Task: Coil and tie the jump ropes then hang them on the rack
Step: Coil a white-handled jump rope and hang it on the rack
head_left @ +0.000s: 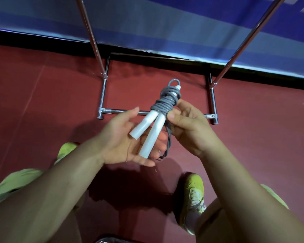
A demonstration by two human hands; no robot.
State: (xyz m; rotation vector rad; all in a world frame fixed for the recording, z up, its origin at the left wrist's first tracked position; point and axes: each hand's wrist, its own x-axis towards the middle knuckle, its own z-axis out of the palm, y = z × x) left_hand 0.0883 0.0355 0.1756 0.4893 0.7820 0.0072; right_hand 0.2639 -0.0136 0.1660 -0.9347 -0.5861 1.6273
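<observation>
Shoes [193, 193]: yellow-green, low in the frame on the red floor [42, 102], with the forearms coming in above them.
Left hand [123, 139]: centre-left, palm up, fingers relaxed and nearly straight; the lower ends of the two white handles [152, 130] seem to lie across the palm, cradled rather than gripped.
Right hand [188, 123]: centre-right, fingers curled, thumb and fingertips pinching the bundle at the grey wraps just above the handles.
Rope [162, 106]: mid-frame between the hands; grey cord wound several turns round the handle tops, a small loop sticking out at the far end, a slack tail hanging below the right hand.
Long axis: runs from lower left near the left palm to upper right, loop end pointing away toward the rack.
Rack [165, 113]: chrome base bar beyond the hands, uprights rising to both top corners; top rail out of view.
Backdrop: blue banner [165, 23] across the top.
Judgement: tying looks nearly done; the right hand, nearer the wraps and holding them, is placed to lift the loop end forward.
</observation>
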